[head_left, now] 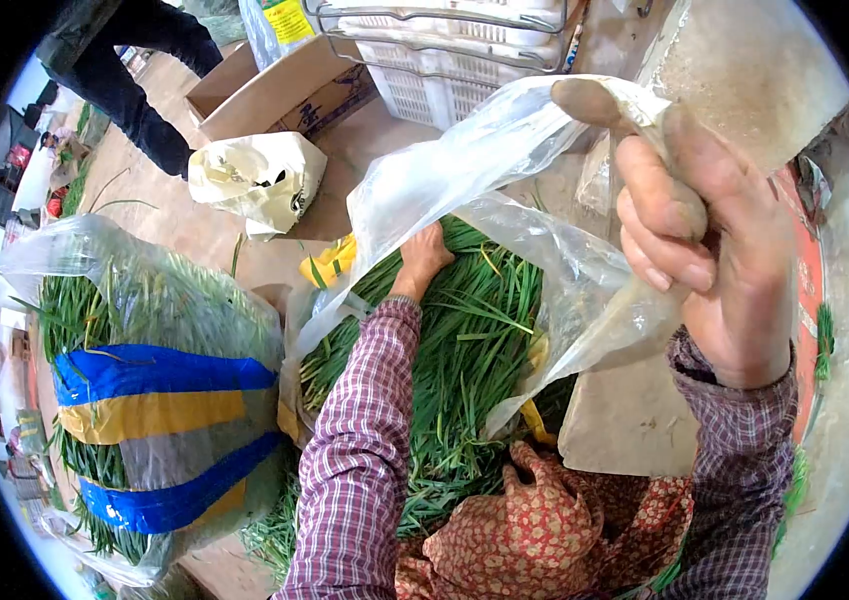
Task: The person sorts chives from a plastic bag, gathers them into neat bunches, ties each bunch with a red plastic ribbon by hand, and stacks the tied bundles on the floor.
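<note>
My right hand, raised at the upper right, pinches the rim of a clear plastic bag between thumb and fingers. The bag's mouth is stretched wide between that hand and the left side. Inside lie long green leafy stalks. My left hand reaches into the bag and rests on the stalks near its far side; its fingertips are partly hidden among the leaves. Yellow bits show at the bag's edge.
A filled bag with blue and yellow stripes stands at the left. Beyond are a white bag, a cardboard box and white crates. A person's dark-trousered legs are at the upper left. Red floral cloth lies below.
</note>
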Motion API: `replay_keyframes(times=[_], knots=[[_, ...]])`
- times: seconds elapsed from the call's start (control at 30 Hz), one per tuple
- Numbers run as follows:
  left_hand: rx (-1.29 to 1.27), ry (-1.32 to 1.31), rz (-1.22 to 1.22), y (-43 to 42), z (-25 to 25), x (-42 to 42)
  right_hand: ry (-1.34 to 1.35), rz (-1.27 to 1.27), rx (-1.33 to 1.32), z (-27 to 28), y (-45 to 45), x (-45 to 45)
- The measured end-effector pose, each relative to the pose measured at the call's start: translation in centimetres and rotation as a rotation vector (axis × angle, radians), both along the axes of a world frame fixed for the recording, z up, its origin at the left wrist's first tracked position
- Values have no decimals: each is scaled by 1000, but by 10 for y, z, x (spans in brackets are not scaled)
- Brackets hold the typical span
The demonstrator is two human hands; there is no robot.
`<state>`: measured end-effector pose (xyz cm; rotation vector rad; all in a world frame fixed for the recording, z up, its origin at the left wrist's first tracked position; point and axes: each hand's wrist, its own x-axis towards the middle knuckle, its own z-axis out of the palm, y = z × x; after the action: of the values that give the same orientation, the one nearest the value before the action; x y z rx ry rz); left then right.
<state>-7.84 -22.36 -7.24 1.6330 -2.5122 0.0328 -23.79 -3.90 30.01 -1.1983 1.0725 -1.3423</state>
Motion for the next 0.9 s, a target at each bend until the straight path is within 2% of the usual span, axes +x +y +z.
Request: replay_keyframes(times=[0.07,0.1,0.13,0.27,0.33,0.4,0.47,0.53,0.63,0.8,0.87,0.9], knots=[[-75,29,14,2,-8,-1,-22,0,2,0,1,2],[12,83,37,1,-11,0,-15,-6,-9,0,2,2],[100,136,58,5,-4,0,-24,0,-15,-1,3,1],[142,268,16,33,29,16,-72,73,-43,-3,2,-6],[112,391,-109,56,40,39,-73,49,-39,-5,0,-8],[220,409,-59,88,66,63,-74,33,-34,-10,-3,-11],[26,516,-184,119,58,92,-169,100,-43,-18,-6,-22],[63,467,-240,155,72,107,-165,74,-50,-24,-9,-20],[100,326,-239,178,66,109,-210,82,-57,-26,-9,-14],[116,222,-346,156,65,95,-131,60,-70,-25,-2,-14],[83,115,-343,148,81,86,-48,10,-39,-19,4,-14],[152,25,-366,138,81,85,-37,18,-20,-18,6,-14]])
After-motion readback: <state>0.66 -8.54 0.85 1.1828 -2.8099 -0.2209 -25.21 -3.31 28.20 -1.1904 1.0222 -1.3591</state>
